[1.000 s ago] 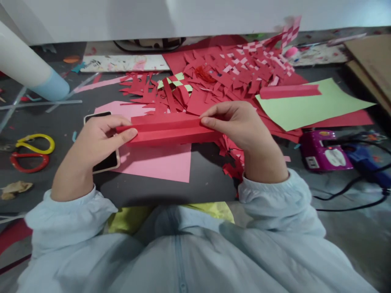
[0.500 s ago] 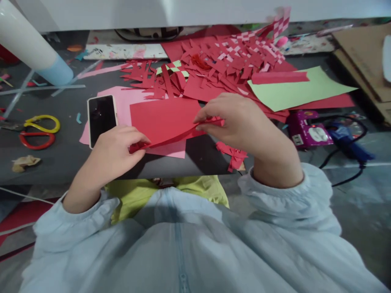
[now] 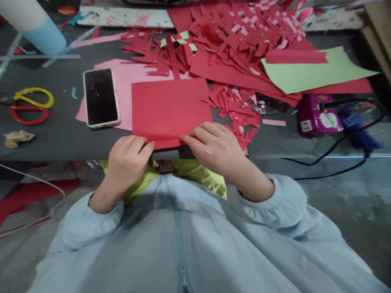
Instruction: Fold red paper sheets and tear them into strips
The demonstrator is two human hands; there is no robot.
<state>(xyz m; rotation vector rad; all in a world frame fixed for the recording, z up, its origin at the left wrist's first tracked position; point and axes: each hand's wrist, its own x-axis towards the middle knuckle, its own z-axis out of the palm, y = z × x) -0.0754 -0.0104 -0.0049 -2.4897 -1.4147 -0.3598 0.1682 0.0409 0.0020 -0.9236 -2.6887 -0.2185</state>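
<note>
A sheet of red paper (image 3: 171,106) lies near the table's front edge, partly over a pink sheet (image 3: 124,89). Its near edge is folded up into a narrow strip. At the left end of that strip, my left hand (image 3: 130,156) pinches the paper between thumb and fingers. My right hand (image 3: 214,146) grips the same near edge further right, fingers bent over the fold; its thumb is mostly hidden. Left of the red sheet, a phone (image 3: 101,97) rests on the pink paper. Small red paper scraps (image 3: 235,110) lie just beyond my right hand.
Scissors (image 3: 32,106) and a crumpled scrap (image 3: 18,138) lie at the left, below a white-and-blue bottle (image 3: 45,34). Cut and woven red strips (image 3: 232,36) are heaped at the back. A green sheet (image 3: 317,73), a purple box (image 3: 317,116) and a blue glue gun (image 3: 359,130) with cables are at right.
The red sheet's lifted near edge has come down flat on the table. My right hand has moved toward me and left, nearer my left hand. The view has tilted down.
</note>
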